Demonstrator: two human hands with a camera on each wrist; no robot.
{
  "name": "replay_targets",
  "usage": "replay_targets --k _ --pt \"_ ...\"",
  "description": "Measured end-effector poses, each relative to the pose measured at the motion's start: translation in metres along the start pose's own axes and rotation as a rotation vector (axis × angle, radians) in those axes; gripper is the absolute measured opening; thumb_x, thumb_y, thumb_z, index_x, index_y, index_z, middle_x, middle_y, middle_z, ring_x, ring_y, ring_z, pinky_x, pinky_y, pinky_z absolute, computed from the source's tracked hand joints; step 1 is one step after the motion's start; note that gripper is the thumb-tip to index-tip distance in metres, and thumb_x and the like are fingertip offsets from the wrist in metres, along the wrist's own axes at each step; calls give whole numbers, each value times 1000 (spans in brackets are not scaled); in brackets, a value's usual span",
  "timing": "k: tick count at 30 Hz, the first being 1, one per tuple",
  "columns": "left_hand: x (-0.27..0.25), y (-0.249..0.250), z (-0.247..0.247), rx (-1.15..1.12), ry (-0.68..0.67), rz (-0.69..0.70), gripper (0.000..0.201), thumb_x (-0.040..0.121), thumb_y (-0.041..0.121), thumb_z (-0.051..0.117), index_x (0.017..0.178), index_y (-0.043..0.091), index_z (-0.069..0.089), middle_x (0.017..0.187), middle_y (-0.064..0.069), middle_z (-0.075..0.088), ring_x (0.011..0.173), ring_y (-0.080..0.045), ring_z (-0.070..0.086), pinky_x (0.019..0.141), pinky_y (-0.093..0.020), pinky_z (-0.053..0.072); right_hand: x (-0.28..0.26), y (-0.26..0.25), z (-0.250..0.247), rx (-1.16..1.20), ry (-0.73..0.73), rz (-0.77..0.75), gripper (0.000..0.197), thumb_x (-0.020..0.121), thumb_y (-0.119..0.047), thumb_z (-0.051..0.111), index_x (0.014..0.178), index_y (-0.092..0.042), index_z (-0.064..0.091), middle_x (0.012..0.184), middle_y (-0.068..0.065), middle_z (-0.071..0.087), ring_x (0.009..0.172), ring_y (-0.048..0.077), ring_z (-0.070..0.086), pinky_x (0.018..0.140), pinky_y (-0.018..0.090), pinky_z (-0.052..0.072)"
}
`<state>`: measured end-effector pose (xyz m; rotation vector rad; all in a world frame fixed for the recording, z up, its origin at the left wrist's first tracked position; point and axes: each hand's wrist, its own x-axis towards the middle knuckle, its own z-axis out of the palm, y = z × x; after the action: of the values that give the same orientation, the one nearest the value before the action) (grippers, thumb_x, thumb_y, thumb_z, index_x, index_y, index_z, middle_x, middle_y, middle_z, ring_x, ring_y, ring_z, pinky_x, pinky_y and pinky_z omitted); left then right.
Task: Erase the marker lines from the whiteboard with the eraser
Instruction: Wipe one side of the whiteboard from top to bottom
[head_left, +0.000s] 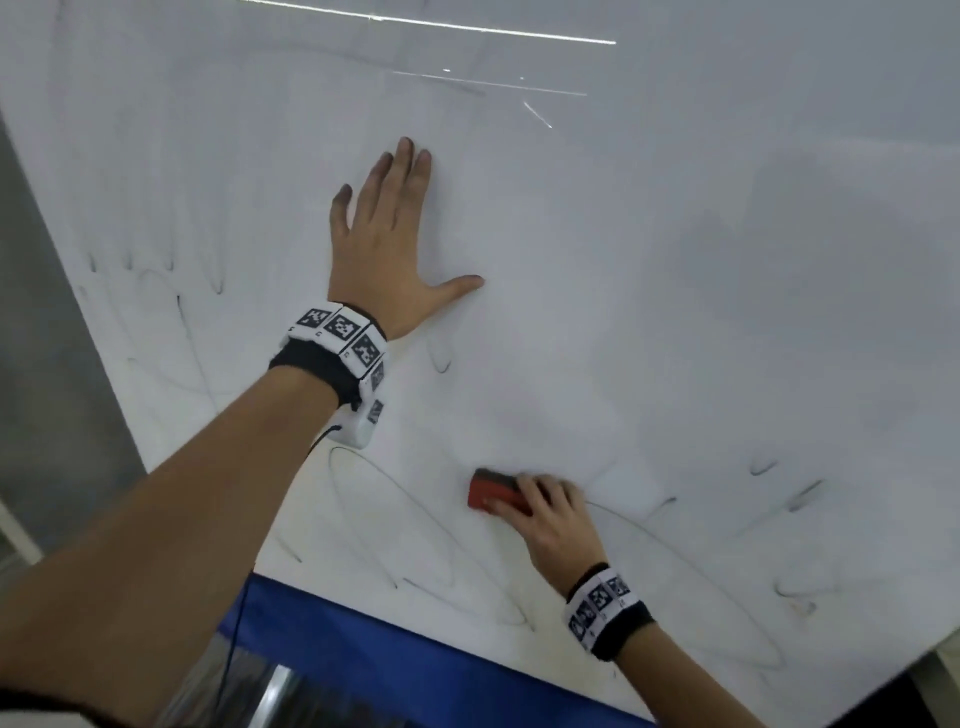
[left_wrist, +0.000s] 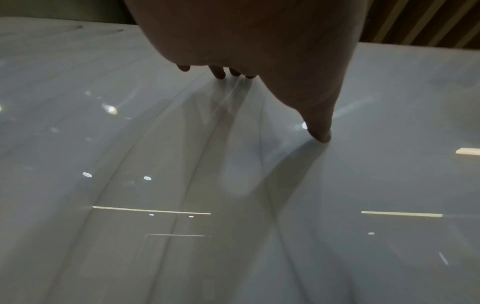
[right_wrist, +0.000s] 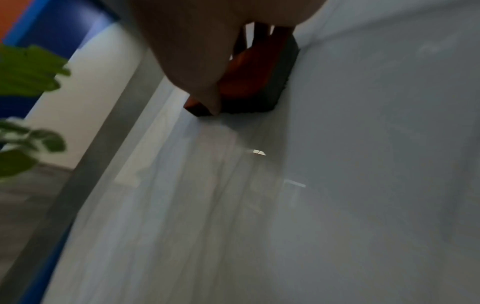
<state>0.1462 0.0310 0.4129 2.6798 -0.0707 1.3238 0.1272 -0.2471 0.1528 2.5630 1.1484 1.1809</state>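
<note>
While red block eraser with dark felt face (head_left: 496, 493) sits flat on white glossy whiteboard (head_left: 675, 322) at 6 o'clock of head view, my right hand (head_left: 553, 525) curls fingers over it, gripping. Judge job partway: centre wiped clean, thin black marker lines (head_left: 395, 499) left at 7, 9 and 4 o'clock. My left hand (head_left: 387, 244) flat, fingers straight, bracing board, holding nothing. Right wrist view blurred; felt contact edge hard to read.
</note>
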Motion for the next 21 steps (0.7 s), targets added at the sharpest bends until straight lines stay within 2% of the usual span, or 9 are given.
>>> replay_targets --k 2,5,8,10,11,14,16,18,21 --pt "5 3 4 17 21 39 118 79 86 53 164 18 9 172 -3 6 158 -21 12 125 -55 11 19 33 -35 -17 181 200 55 74 -4 80 122 -30 73 121 15 59 100 34 53 88 47 43" --pt "5 2 3 40 24 32 115 82 85 49 164 17 7 172 -4 5 159 -22 11 125 -56 11 38 78 -92 7 454 532 37 90 -17 75 125 -28 74 123 20 59 104 42 54 93 51 45" --pt "0 17 4 21 30 -9 107 87 79 50 164 18 6 172 -8 4 159 -26 9 125 -57 11 40 91 -103 51 624 723 32 94 -19 72 126 -27 73 127 19 56 109 41 50 98 50 44" --pt "-11 38 4 25 81 -38 95 93 69 49 164 21 8 171 -12 4 159 -30 8 125 -57 13 29 68 -72 8 591 676 37 90 -11 75 123 -28 75 127 17 56 109 40 49 98 52 42" --pt "-19 51 6 25 97 -13 89 96 65 48 164 23 11 171 -14 5 158 -32 8 125 -57 14 17 52 -49 -20 526 581 42 85 -6 77 121 -29 76 127 15 56 108 39 50 96 52 42" --pt "-48 94 21 9 36 196 73 101 54 46 163 27 19 171 -15 8 158 -33 9 125 -56 14 -25 15 2 -30 195 264 61 71 1 82 121 -34 75 127 10 51 104 34 51 92 52 42" --pt "-61 113 34 4 -41 262 68 104 52 44 163 31 19 171 -12 6 159 -31 7 126 -54 14 -37 12 6 -13 72 129 67 68 0 83 125 -35 72 127 9 48 103 31 49 92 49 40" --pt "-66 119 45 4 -60 248 64 106 52 39 163 34 18 172 -10 4 159 -28 6 125 -54 14 -32 28 -8 -28 92 91 62 72 -1 80 124 -34 72 126 10 49 103 31 49 91 48 40" --pt "-66 119 54 -4 -10 224 60 107 54 36 162 35 22 172 -9 9 159 -27 9 125 -55 13 -24 77 -55 -87 311 331 50 82 -4 75 122 -35 74 122 14 60 103 35 52 89 49 43"
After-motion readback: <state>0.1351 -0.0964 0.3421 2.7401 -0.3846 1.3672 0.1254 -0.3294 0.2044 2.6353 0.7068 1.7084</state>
